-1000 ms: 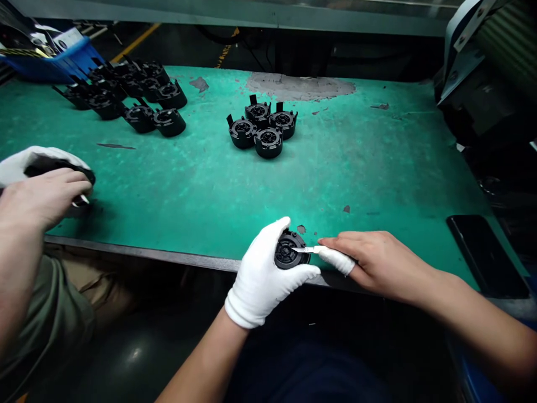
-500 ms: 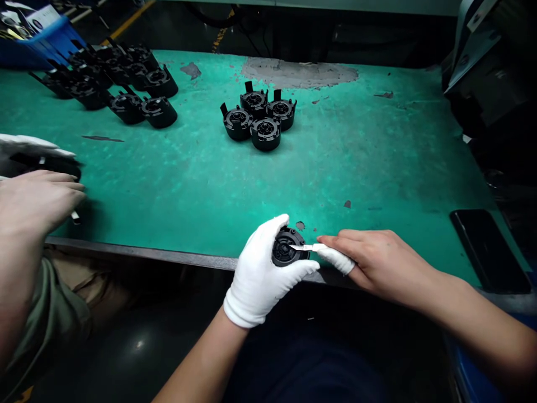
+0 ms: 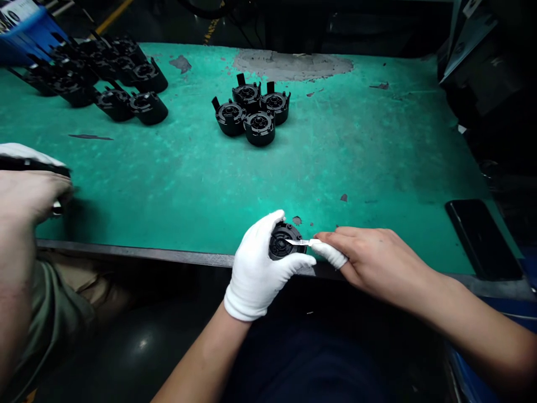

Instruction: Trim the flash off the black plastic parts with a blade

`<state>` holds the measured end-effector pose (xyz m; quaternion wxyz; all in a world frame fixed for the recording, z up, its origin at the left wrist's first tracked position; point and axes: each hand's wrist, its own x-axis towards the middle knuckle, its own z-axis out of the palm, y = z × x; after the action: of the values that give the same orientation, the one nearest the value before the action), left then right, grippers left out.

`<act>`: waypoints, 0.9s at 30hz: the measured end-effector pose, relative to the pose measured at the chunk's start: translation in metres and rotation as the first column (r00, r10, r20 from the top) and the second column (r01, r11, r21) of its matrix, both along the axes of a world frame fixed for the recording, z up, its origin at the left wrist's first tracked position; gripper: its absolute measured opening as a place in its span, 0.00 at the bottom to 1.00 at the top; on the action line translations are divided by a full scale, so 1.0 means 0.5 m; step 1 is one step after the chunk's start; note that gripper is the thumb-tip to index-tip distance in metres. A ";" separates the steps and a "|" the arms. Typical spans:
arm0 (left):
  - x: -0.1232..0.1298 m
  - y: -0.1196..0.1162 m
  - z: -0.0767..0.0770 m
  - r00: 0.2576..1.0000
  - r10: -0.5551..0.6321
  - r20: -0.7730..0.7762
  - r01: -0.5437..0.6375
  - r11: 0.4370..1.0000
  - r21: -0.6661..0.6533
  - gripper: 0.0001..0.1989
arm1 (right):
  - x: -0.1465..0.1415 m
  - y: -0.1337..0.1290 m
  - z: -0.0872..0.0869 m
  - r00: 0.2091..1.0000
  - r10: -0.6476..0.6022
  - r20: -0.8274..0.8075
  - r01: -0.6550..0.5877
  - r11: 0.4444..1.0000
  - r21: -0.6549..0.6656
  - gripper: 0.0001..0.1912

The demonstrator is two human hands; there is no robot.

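My left hand [image 3: 258,268], in a white glove, is closed round a round black part [image 3: 280,242] at the front edge of the green table [image 3: 168,190]. The part's ribbed face points up. My right hand [image 3: 369,252] is bare except for a white covering on the thumb, and it grips a small knife [image 3: 298,242]. The knife's thin blade lies over the face of the black part, its tip near the middle. Beyond my hands, a cluster of several black housings [image 3: 260,129] stands upright on the table.
More black housings [image 3: 149,107] crowd the back left beside a blue bin [image 3: 31,36]. A co-worker's hands [image 3: 29,193] hold a dark part at the left edge. A black phone [image 3: 482,238] lies at the right. Dark equipment [image 3: 482,89] stands beyond the right edge.
The view has shifted slightly, so the table items appear a little farther left and up. Both my hands keep their grips, with the blade still over the part. The co-worker's hands have moved slightly.
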<state>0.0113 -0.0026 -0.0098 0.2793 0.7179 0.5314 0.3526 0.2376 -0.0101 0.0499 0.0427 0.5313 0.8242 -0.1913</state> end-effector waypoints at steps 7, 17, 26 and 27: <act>0.002 0.001 -0.003 1.000 0.003 0.015 -0.003 1.000 -0.020 0.41 | -0.014 -0.020 0.004 0.995 -0.047 0.087 0.043 0.998 0.044 0.22; 0.001 -0.005 -0.008 1.000 0.026 0.009 -0.027 0.999 0.045 0.41 | -0.031 -0.044 0.001 0.980 -0.196 0.035 0.194 0.980 0.049 0.25; -0.033 0.091 0.051 0.880 -0.473 0.035 0.474 0.872 -0.125 0.54 | 0.032 -0.017 -0.003 0.924 -0.176 -0.340 0.140 0.982 -0.129 0.16; -0.038 0.092 0.057 0.890 -0.453 0.051 0.456 0.881 -0.130 0.57 | 0.031 -0.014 -0.003 0.932 -0.159 -0.325 0.116 0.982 -0.148 0.16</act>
<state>-0.0079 0.0435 0.0188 0.4082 0.7979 0.3687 0.2466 0.2530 -0.0173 0.0483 -0.0782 0.5436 0.7664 -0.3330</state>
